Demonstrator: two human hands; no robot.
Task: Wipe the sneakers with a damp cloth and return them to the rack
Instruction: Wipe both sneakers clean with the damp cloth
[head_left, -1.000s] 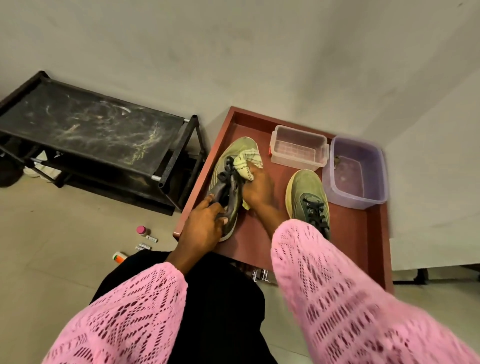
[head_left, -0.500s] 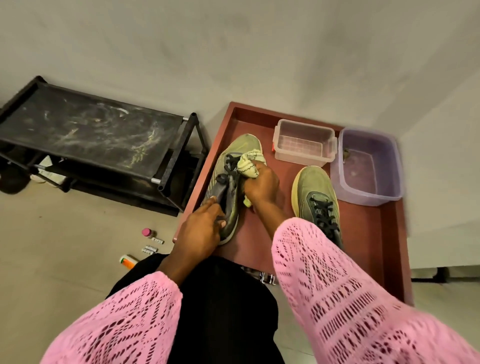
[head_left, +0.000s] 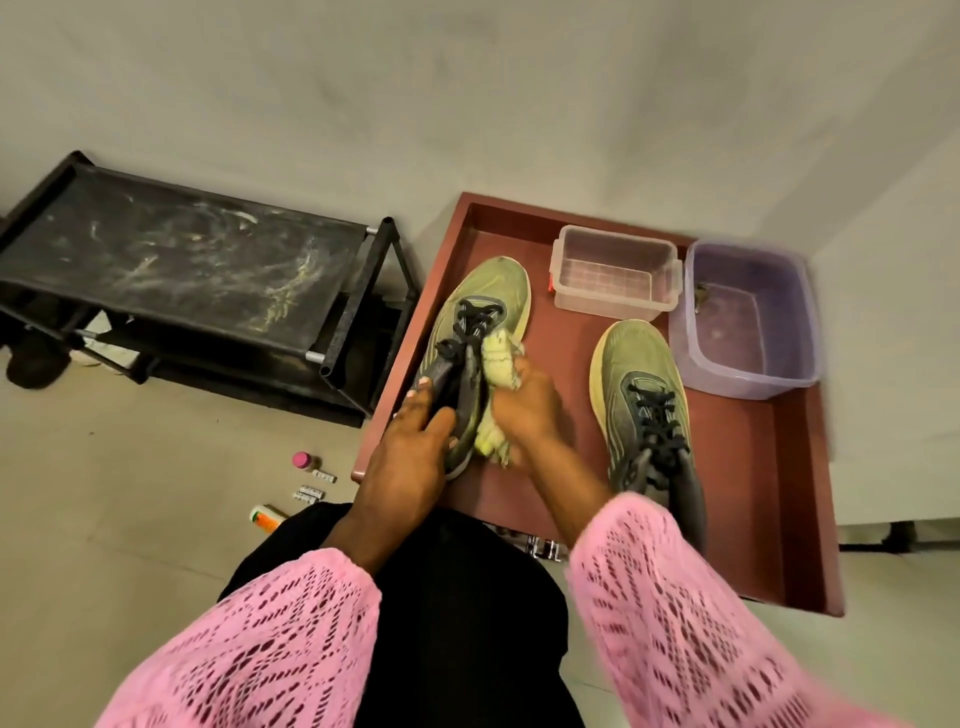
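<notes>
Two olive-green sneakers with black laces lie on a dark red tray (head_left: 737, 519). My left hand (head_left: 410, 447) grips the heel collar of the left sneaker (head_left: 493, 291), its toe pointing away from me. My right hand (head_left: 524, 400) holds a bunched pale yellow-green cloth (head_left: 501, 364) against that sneaker's right side near the laces. The right sneaker (head_left: 634, 374) sits untouched beside my right forearm. The black shoe rack (head_left: 171, 260), its top shelf scuffed, stands to the left of the tray.
A clear plastic box (head_left: 615, 270) and a purple tub (head_left: 748, 322) with a little water sit at the tray's far end. Small bottles and tubes (head_left: 306, 478) lie on the floor left of the tray. A dark shoe (head_left: 31, 353) lies under the rack. A wall stands behind.
My right hand has slid the cloth back along the sneaker's side toward the heel. The left hand keeps its grip on the heel. The camera has shifted slightly.
</notes>
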